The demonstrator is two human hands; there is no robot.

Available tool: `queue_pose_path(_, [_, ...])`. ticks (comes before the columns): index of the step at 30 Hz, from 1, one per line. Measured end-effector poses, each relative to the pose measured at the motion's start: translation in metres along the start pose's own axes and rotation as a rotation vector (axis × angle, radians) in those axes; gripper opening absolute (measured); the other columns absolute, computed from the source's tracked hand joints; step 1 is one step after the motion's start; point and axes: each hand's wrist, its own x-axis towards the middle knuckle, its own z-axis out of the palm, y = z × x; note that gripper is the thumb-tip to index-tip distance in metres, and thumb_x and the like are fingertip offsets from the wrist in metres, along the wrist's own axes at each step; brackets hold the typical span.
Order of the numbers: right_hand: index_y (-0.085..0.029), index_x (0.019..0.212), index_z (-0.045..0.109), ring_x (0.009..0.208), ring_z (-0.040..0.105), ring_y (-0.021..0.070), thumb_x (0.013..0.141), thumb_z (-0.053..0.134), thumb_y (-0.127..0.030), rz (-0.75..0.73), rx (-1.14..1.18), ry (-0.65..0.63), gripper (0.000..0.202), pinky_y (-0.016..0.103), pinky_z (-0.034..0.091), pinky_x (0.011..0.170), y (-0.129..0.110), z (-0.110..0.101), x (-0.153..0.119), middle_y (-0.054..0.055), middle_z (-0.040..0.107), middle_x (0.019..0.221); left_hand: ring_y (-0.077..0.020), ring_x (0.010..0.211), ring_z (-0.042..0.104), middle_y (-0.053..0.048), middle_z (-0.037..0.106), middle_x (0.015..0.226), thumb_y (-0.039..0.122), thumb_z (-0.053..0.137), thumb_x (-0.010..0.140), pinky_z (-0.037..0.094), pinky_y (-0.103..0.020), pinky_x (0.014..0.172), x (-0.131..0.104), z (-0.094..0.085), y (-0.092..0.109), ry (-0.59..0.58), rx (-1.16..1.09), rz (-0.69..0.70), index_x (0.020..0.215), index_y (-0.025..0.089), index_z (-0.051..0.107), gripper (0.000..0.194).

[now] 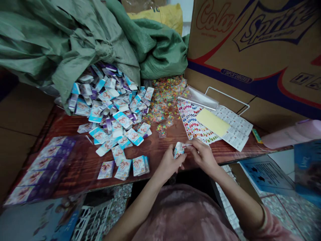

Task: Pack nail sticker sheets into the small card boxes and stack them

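Note:
In front of my body, at the table's front edge, my left hand (167, 164) is closed around a small white and blue printed carton (178, 149). My right hand (203, 156) pinches a thin pale strip with reddish marks (186, 145) at the carton's upper end; how far it sits inside is not clear. Left of my hands, a few stacks of similar cartons (139, 165) lie near the edge. Behind them spreads a heap of loose cartons (117, 125), blue, white and purple. Small clear packets of colourful candy (165, 100) are piled beyond my hands.
A green sack (100, 36) spills cartons at the back left. Sticker sheets (189, 124) and yellow paper (213, 122) lie right of centre. A large cardboard box (250, 50) stands behind, a pink bottle (288, 134) at right. Wrapped purple packs (42, 167) lie left.

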Motion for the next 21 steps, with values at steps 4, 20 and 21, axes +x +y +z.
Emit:
queue_pose_path(4, [-0.019, 0.092, 0.054, 0.078, 0.059, 0.0173, 0.093, 0.037, -0.014, -0.053, -0.260, -0.326, 0.018, 0.027, 0.045, 0.068, -0.001, -0.005, 0.002, 0.006, 0.057, 0.088, -0.0096, 0.051, 0.055, 0.002, 0.058, 0.070, 0.037, 0.064, 0.075, 0.035, -0.015, 0.035, 0.000, -0.007, -0.008, 0.047, 0.107, 0.150, 0.082, 0.019, 0.051, 0.024])
queue_pose_path(20, [-0.016, 0.094, 0.061, 0.081, 0.061, 0.0178, 0.085, 0.062, -0.023, -0.190, -0.005, -0.380, 0.012, 0.028, 0.047, 0.073, 0.016, 0.055, 0.100, 0.005, 0.065, 0.089, -0.0077, 0.041, 0.051, 0.006, 0.052, 0.055, 0.054, 0.059, 0.078, 0.034, -0.015, 0.035, -0.014, -0.005, -0.027, 0.188, -0.299, 0.023, 0.090, 0.017, 0.048, 0.040])
queue_pose_path(21, [-0.015, 0.096, 0.061, 0.086, 0.061, 0.0194, 0.082, 0.066, -0.023, -0.238, -0.036, -0.423, 0.016, 0.030, 0.047, 0.076, 0.021, 0.061, 0.105, 0.007, 0.065, 0.092, -0.0077, 0.040, 0.050, 0.006, 0.052, 0.054, 0.055, 0.058, 0.078, 0.033, -0.015, 0.034, -0.014, -0.006, -0.029, 0.181, -0.294, 0.017, 0.090, 0.017, 0.047, 0.041])
